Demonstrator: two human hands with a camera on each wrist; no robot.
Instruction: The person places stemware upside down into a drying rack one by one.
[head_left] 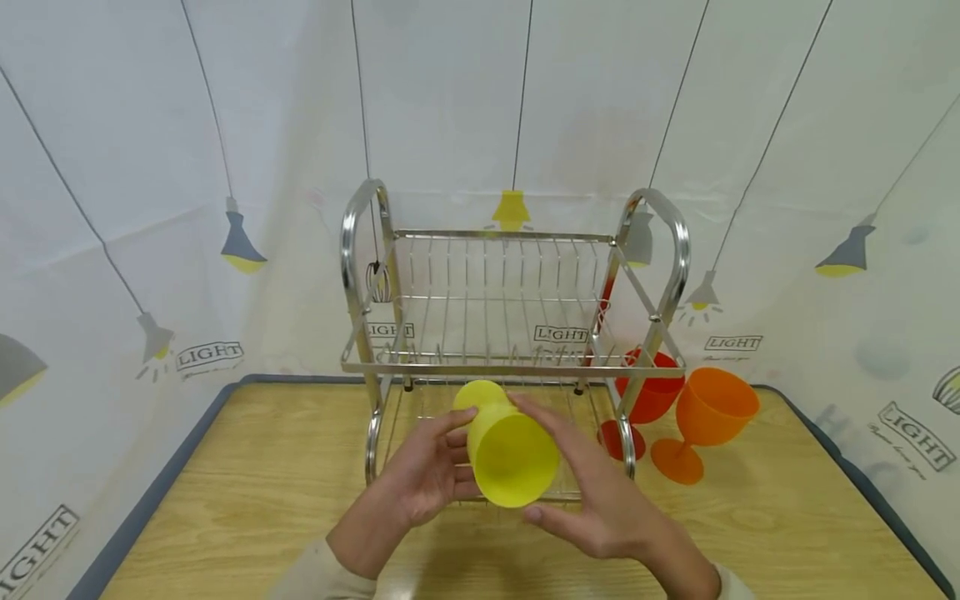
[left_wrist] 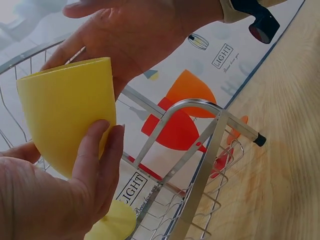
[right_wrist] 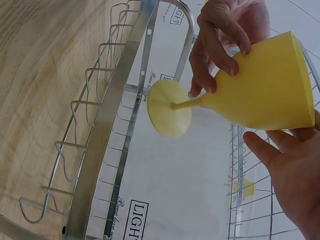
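- My left hand [head_left: 427,482] grasps a plain yellow cup [head_left: 517,460].
- My right hand [head_left: 600,500] touches it, fingers straight.
- It tilts: round mouth, thin stem [right_wrist: 191,104], flat foot [right_wrist: 164,120].

Hands [head_left: 427,477] [head_left: 603,504] hold a yellow goblet [head_left: 512,454] before a metal rack [head_left: 510,370] as a red goblet [head_left: 660,398] and an orange goblet [head_left: 712,408] stand on the surface [head_left: 757,525] at right

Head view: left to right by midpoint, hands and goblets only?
Left hand → yellow goblet → right hand → red goblet → orange goblet.
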